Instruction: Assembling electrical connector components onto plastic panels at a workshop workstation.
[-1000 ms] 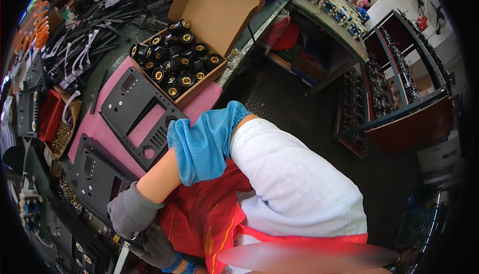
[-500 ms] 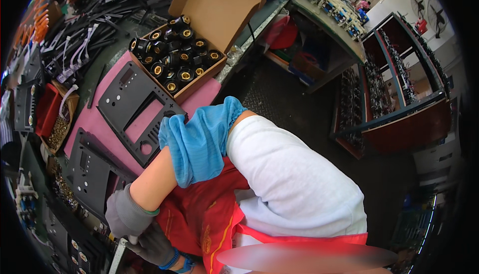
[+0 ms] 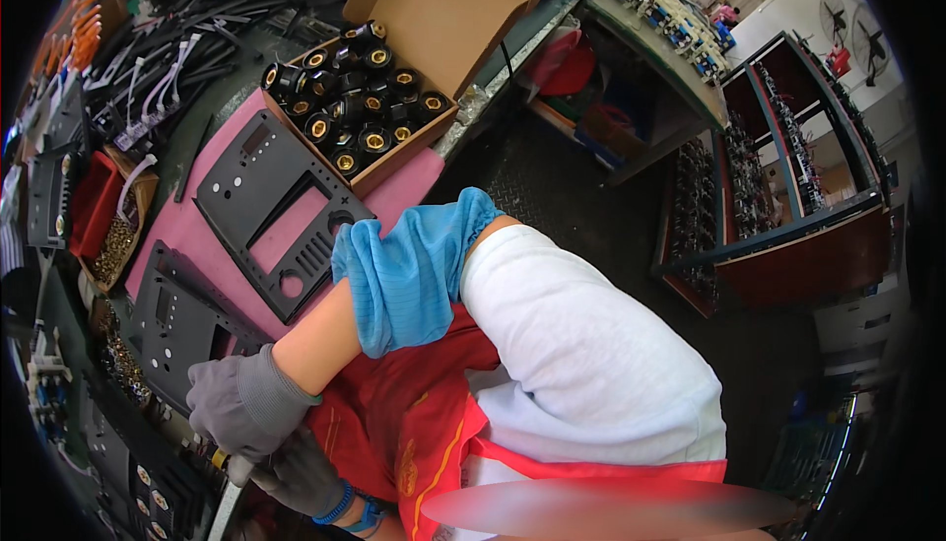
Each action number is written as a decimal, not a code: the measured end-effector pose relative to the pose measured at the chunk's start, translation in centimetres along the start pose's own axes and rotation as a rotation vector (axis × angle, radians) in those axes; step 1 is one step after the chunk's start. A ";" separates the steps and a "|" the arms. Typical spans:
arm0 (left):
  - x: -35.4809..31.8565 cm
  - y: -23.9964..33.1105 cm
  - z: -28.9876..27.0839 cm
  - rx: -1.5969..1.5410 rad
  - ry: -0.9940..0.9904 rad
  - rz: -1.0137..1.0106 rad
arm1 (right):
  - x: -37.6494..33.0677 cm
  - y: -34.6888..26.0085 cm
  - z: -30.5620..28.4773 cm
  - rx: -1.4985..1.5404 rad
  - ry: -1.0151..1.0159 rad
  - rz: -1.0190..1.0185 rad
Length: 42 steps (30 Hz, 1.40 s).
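Note:
My right hand (image 3: 241, 403) wears a grey glove, and a blue sleeve cover sits on that arm. It is closed around the top of a pale rod-like tool (image 3: 225, 507) at the bench's near edge. My left hand (image 3: 301, 477), in a darker grey glove with a blue wristband, is closed just beside and below it, touching the same tool. A black metal panel (image 3: 177, 319) with cut-outs lies just above the hands. A second black panel (image 3: 281, 211) rests on a pink mat (image 3: 187, 236). What the tool's tip touches is hidden.
An open cardboard box (image 3: 434, 9) of black knobs with brass centres (image 3: 355, 107) stands at the far end of the mat. A red bin (image 3: 94, 201), a tray of small screws (image 3: 118, 240) and cables lie to the left. Shelving racks (image 3: 778, 176) stand across the dark floor.
The hands stay clasped on the tool in nearly the same place. Only the view has shifted slightly.

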<state>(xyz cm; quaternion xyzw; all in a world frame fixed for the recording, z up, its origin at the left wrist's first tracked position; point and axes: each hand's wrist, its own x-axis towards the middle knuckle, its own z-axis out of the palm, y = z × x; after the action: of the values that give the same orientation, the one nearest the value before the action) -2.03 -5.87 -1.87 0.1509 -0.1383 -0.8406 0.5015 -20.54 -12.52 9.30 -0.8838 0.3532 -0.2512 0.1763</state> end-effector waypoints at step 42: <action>1.2 7.5 2.9 1.996 0.348 0.196 | -14.9 8.6 -15.2 -0.909 0.205 1.165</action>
<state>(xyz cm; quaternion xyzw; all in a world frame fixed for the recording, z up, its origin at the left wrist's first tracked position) 2.26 -10.11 3.51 0.6086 -0.7135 -0.2633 0.2265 -43.11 -9.92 12.70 -0.5115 0.8480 -0.0273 -0.1359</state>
